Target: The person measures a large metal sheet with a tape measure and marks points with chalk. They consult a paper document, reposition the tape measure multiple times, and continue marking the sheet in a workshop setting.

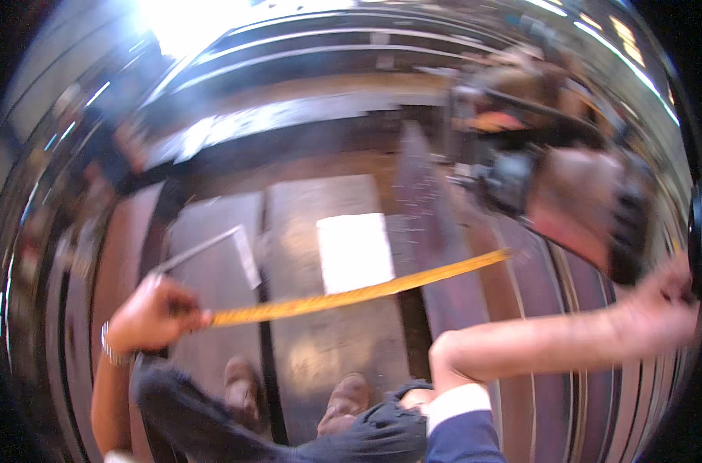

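Note:
My left hand (154, 315), a band around its wrist, is closed on the left end of a yellow measuring tape (366, 292). The tape stretches to the right above the long flat metal pieces, and its far end points free. Whether the tape's case is in that hand is hidden. Past the tape's free end, my right hand (667, 292) is at the far right, smeared by motion; its fingers look curled, but I cannot make out anything in them. A thin L-shaped square (245, 253) lies beyond my left hand. Just behind the tape lies a white sheet (357, 253).
Long metal plates (320, 201) run away from me, with dark gaps between them. My shoes (343, 401) are on or between them. A blurred bulky machine (575, 201) stands at the right. Another person (108, 150) is at the far left.

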`<control>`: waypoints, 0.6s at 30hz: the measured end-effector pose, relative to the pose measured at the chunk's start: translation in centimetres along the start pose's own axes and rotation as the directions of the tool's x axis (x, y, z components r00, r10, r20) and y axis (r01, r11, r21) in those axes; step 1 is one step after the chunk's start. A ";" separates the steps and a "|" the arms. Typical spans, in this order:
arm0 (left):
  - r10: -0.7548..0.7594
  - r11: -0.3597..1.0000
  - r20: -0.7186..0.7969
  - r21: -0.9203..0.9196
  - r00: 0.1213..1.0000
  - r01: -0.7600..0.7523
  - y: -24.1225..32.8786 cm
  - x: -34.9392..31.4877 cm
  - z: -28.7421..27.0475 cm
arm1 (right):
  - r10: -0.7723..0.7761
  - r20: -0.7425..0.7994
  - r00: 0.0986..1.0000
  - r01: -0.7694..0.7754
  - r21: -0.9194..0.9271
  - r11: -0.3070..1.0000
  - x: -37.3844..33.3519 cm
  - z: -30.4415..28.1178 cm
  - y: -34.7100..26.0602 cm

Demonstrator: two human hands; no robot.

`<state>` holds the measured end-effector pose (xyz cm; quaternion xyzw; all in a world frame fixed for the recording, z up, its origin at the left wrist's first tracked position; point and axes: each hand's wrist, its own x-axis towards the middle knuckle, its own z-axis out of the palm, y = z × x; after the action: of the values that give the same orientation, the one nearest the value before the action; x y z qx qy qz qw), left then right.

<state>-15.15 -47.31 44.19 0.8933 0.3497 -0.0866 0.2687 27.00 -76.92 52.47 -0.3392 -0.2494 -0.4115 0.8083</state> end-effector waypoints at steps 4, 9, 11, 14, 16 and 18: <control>-0.067 0.989 0.105 -0.122 0.992 0.079 -0.2 1.2 3.1 | 0.144 -0.233 0.962 -0.249 -0.526 0.813 1.0 -3.2 2.7; 0.172 0.983 0.244 0.018 0.954 -0.182 1.6 5.4 6.1 | 0.348 0.037 0.937 -0.310 -0.375 0.874 4.3 -8.8 3.6; 0.144 0.989 0.252 0.009 0.957 -0.151 1.2 4.9 5.4 | 0.436 0.119 0.892 -0.327 -0.497 0.804 4.6 -7.6 1.3; 0.137 0.986 0.280 0.050 0.950 -0.157 0.6 5.0 4.7 | 0.524 0.178 0.833 -0.280 -0.681 0.676 3.8 -6.4 -1.2; 0.180 0.974 0.322 0.071 0.929 -0.213 0.9 5.5 5.2 | 0.543 0.262 0.798 -0.160 -0.777 0.609 3.9 -5.9 -2.9; 0.216 0.963 0.347 0.075 0.913 -0.257 1.2 6.1 6.1 | 0.582 0.325 0.745 -0.155 -0.765 0.626 2.9 -4.6 -4.5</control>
<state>-9.63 -47.82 37.51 0.9156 0.1821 -0.2250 0.2790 25.32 -83.76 53.00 -0.7643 -0.2160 -0.1751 0.5818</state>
